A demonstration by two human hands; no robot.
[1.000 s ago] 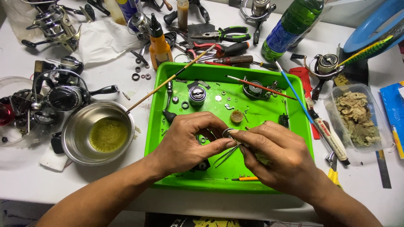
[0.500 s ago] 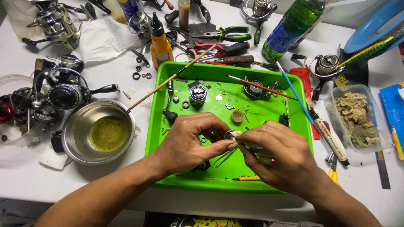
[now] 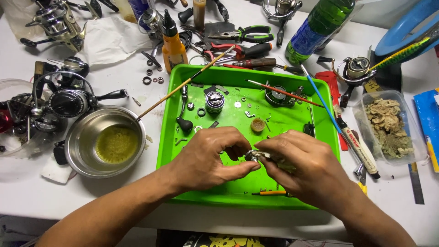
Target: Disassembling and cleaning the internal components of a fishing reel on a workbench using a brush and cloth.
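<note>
The tabletop point(image 3: 114, 55) was crowded w/ reels, pliers and loose washers, so anything dropped off the green tray point(image 3: 238, 77) would prob. vanish among them. The steel bowl point(image 3: 77, 142) of yellowish liquid sat just beside the tray's left edge, near the left forearm; a careless elbow could tip or slop it, judging by how close it stood. A long brush lay w/ its tip in that bowl and its handle across the tray corner, so a nudge might drag liquid over the parts. Both hands met over the tray's near half: left hand point(image 3: 206, 158) pinched a small round metal part point(image 3: 251, 154) btwn thumb and forefinger, fingers narrow and closed on it; right hand point(image 3: 302, 162) pressed a wad of cloth or tissue against the same part, fingers curled tight round the wad. Main risk there: the part looked tiny and likely oily, so it could slip from the pinch and bounce among the washers and screws scattered in the tray. Hard to make out: what the part actually was, since the fingers hid most of it; the wad's material; and the small bits on the tray floor, too small to tell apart.
</note>
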